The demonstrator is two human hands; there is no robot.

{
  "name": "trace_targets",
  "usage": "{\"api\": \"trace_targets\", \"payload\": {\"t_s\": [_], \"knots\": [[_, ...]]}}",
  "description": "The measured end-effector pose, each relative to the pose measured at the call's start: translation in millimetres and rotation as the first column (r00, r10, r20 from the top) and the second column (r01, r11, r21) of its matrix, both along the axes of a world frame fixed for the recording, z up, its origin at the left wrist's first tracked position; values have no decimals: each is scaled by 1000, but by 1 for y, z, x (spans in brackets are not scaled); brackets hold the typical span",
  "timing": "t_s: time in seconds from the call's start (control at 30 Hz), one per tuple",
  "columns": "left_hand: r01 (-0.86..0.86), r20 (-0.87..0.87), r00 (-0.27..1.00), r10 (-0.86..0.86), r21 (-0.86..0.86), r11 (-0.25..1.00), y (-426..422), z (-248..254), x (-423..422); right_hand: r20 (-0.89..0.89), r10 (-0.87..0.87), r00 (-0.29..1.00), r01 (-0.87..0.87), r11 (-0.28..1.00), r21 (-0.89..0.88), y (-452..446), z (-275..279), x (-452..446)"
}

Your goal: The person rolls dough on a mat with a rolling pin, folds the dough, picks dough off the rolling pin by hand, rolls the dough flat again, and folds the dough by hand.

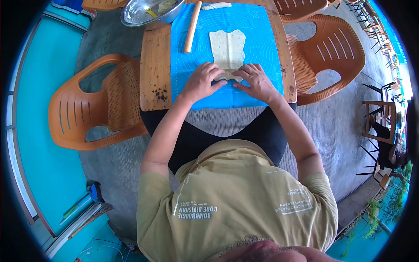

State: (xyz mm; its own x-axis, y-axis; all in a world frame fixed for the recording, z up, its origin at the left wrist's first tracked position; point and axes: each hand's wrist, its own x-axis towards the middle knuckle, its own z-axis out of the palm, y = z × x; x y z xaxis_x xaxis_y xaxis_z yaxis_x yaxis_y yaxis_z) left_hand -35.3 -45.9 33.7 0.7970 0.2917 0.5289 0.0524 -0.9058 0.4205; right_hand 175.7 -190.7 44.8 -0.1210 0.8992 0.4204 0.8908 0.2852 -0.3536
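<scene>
A flat, pale sheet of dough (228,46) with a wavy outline lies on the blue mat (187,74). Its near edge looks lifted or folded over between my hands. My left hand (203,82) grips the left corner of that edge, fingers curled over it and thumb pointing inward. At the right corner, my right hand (258,83) holds the edge the same way. The fingertips cover part of the dough there. A wooden rolling pin (193,28) rests on the mat, left of the sheet. Beyond the sheet lies a rolled piece of dough (217,5).
At the table's far left, a metal bowl (135,16) holds a yellow-handled utensil (151,12) and some dough. The wooden table (156,70) shows around the mat. Orange chairs stand at left (94,105) and right (331,54). A person (386,144) is at far right.
</scene>
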Motion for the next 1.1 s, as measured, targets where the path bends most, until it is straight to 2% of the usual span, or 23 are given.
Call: {"api": "trace_targets", "payload": {"t_s": [0.13,0.2,0.33,0.53,0.77,0.93,1.0,1.1], "knots": [[-24,-8,1000,25,15,1000,4,-6,-2,40,11,999,-12,1000,12,-2,-5,4],[28,-49,998,-30,-36,999,8,-8,-1,59,13,998,-12,1000,-6,1,-11,7],[22,-86,996,-30,-88,996,10,-9,-1,71,2,997,2,999,-51,3,-13,11],[45,-38,998,-47,-41,998,6,-5,-5,-16,58,998,-58,998,-8,-4,-5,11],[49,-93,994,-51,-26,998,16,-12,-3,49,47,998,-47,999,2,2,-22,19],[49,-61,997,-52,-51,998,10,-3,-4,-20,61,998,-61,998,-22,-2,-2,11],[56,-84,995,-55,11,998,10,-2,-4,-19,52,998,-53,999,-14,-2,-8,13],[51,-76,996,-53,-25,998,13,-4,1,-9,33,999,-33,999,1,5,-18,14]]}}
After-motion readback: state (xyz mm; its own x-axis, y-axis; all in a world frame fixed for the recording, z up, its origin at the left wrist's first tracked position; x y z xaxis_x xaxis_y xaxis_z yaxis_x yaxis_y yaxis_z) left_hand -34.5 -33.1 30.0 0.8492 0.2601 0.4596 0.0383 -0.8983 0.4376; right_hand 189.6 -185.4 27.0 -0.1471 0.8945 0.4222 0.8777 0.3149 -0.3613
